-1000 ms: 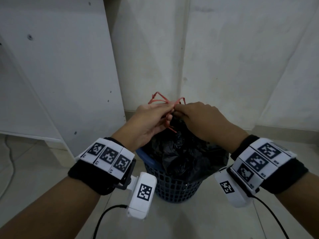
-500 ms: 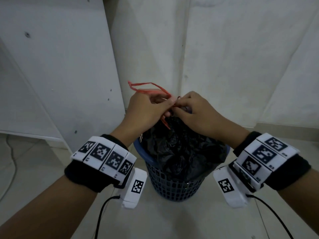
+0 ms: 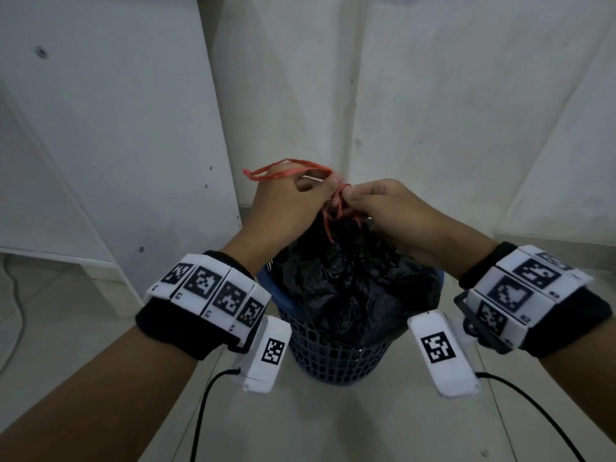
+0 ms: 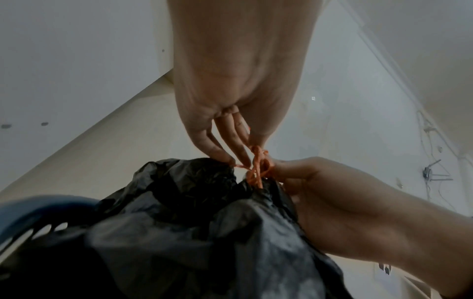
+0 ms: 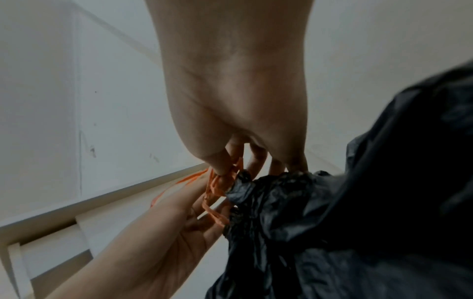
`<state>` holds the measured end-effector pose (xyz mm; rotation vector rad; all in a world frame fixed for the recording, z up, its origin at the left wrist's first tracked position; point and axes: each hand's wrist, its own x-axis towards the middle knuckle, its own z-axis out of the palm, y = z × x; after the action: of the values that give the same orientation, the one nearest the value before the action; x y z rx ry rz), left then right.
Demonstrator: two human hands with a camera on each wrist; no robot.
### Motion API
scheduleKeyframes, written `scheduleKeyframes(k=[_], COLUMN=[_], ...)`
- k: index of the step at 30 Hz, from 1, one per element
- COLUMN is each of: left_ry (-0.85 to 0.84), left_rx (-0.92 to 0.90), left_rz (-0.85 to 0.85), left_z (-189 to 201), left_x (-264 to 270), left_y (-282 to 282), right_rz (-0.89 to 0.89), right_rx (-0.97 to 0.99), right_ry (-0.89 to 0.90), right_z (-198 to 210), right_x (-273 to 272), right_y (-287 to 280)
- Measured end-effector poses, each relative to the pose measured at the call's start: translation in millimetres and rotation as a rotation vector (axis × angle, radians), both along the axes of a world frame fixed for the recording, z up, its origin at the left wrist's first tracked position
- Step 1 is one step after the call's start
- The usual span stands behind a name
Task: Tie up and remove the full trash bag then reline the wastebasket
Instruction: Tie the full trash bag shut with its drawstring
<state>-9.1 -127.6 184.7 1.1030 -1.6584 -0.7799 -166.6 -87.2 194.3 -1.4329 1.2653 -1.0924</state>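
A full black trash bag (image 3: 346, 281) fills a blue mesh wastebasket (image 3: 336, 355) on the floor. Its orange drawstring (image 3: 335, 205) is bunched into a knot at the gathered neck. My left hand (image 3: 286, 201) pinches the drawstring, and a long loop (image 3: 283, 170) runs over its knuckles to the left. Facing it, my right hand (image 3: 376, 205) pinches the knot from the other side. The left wrist view shows both sets of fingertips meeting at the drawstring (image 4: 258, 165) above the bag (image 4: 194, 232). From the right wrist the same drawstring (image 5: 217, 188) sits against the bag neck (image 5: 256, 182).
The wastebasket stands in a corner of white walls (image 3: 433, 111). A white cabinet panel (image 3: 110, 128) leans close on the left. Black cables (image 3: 200, 415) trail from both wrist cameras over the tiled floor (image 3: 333, 425).
Both hands have risen a little with the knot. The left hand has pulled the drawstring loop out to the left and over its knuckles.
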Motion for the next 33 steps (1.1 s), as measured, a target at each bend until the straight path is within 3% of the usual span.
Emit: scheduleKeyframes(k=[5,8,33], left_ry=[0.358,0.458,0.514], left_rx=[0.376,0.501,0.591], left_rz=[-0.129,-0.164,-0.167], left_z=[-4,-5,-9], left_x=[-8,-10,-8], left_y=[-1,0,5], right_rz=[0.081,0.108,0.110], right_rx=[0.151,0.190,0.212], right_ry=[-0.286,-0.358,-0.406], right_z=[-2,-4,-9], right_x=[0,0,8], right_y=[-3,-4,-1])
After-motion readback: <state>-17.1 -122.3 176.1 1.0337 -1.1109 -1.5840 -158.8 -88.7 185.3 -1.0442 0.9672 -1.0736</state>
